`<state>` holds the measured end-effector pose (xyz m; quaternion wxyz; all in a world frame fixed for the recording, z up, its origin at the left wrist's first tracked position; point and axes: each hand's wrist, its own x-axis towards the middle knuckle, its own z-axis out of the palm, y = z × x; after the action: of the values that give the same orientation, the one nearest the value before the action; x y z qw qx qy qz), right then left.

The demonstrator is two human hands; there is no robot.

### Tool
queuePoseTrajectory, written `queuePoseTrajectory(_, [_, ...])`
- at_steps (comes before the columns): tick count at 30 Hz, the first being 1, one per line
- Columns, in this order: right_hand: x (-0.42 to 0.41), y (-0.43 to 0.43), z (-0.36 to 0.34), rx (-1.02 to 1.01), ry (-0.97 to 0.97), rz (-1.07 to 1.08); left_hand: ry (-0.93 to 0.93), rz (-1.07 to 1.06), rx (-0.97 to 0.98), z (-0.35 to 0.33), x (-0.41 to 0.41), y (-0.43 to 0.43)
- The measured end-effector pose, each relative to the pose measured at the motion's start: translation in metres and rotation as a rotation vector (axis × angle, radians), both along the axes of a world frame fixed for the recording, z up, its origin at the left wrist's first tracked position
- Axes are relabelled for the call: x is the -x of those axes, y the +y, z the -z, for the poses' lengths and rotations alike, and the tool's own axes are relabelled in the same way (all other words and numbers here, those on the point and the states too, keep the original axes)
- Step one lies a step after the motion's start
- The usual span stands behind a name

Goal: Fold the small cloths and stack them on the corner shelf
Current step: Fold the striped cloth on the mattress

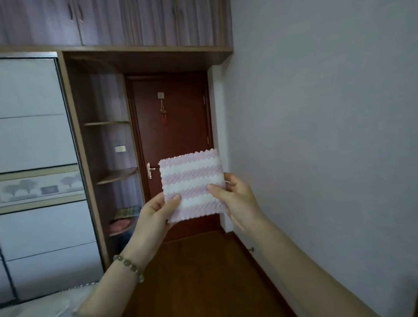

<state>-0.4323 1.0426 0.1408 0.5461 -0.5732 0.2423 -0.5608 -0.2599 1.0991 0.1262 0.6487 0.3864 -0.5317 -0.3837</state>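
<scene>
A small pink-and-white striped cloth (191, 181) is held up flat in front of me, looking like a folded square. My left hand (155, 215) pinches its lower left corner, thumb on the front. My right hand (232, 196) pinches its right edge, thumb across the front. The corner shelf unit (116, 175) stands to the left, between the wardrobe and the door. Its lower shelves hold folded cloths: a greenish one (126, 211) and a pink one (119, 225) below it.
A dark red door (174, 126) with a handle and a hanging tassel is straight ahead. A sliding-door wardrobe (26, 145) fills the left side. A plastic-covered bed edge (29, 316) lies at the bottom left. Wooden floor (198, 281) runs to the door, beside the plain wall on the right.
</scene>
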Motion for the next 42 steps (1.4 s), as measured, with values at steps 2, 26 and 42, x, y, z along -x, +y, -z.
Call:
queuePoseTrajectory(2, [-0.004, -0.049, -0.008, 0.014, 0.0, -0.015, -0.028, -0.045, 0.014, -0.009, -0.003, -0.04])
queuePoseTrajectory(26, [-0.269, -0.547, -0.011, -0.014, -0.022, -0.259, -0.038, -0.188, 0.037, -0.01, -0.263, -0.511])
queuePoseTrajectory(42, [-0.47, -0.89, 0.033, -0.13, 0.014, -0.362, -0.002, -0.281, -0.015, 0.037, -0.46, -0.84])
